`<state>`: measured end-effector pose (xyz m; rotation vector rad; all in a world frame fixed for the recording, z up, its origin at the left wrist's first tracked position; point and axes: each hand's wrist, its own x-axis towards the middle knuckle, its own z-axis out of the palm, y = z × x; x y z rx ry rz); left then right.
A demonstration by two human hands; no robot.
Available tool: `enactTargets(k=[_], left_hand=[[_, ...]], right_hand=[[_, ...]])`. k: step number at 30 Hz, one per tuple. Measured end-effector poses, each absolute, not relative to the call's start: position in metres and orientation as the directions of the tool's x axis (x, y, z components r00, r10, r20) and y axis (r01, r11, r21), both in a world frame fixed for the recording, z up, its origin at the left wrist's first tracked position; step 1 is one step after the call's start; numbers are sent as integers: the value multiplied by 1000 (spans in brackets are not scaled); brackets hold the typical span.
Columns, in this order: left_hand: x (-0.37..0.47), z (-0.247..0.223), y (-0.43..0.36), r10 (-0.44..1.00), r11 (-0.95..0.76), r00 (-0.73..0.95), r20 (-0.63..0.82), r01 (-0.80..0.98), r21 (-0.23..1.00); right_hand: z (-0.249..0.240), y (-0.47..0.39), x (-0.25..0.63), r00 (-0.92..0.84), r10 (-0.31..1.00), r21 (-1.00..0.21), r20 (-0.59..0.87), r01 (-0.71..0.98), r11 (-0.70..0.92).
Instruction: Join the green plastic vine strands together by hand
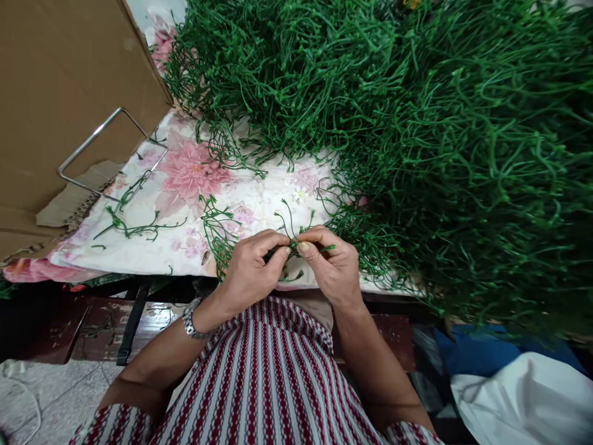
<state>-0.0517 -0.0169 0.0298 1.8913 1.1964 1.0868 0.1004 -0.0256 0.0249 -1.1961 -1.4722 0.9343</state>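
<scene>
Just above the table's near edge, my left hand [257,259] and my right hand [333,262] meet fingertip to fingertip. Both pinch a thin green plastic plant stem [293,230], whose curled tips stick out above and to the right of my fingers. Where exactly each thumb presses is partly hidden. A small bunch of green stems [217,228] lies on the cloth left of my left hand. A huge heap of the same green stems [417,136] fills the back and right, its loose edge close to my right hand.
A floral cloth [259,191] covers the table. At the left stand a cardboard box [69,80] and a bent metal wire frame [90,139], with loose stem pieces [134,228] nearby. White fabric [523,395] and a blue item [482,349] lie low at the right.
</scene>
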Motion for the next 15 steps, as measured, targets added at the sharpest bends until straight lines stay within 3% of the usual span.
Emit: enactTargets(k=[5,9,12,15], left_hand=[[-58,30,-17,963,-245,198,185,341,908],[-58,30,-18,953,-274,214,213,320,907],[-57,31,-18,924,-355,252,287,292,888],[-58,33,-20,911,-387,273,310,308,869]], right_hand=[[32,-28,109,-76,951,-911,299,274,309],[49,-26,113,-187,845,-730,500,434,528],[55,-19,113,-425,785,-610,450,496,618],[50,-14,113,-499,786,-616,365,503,606]])
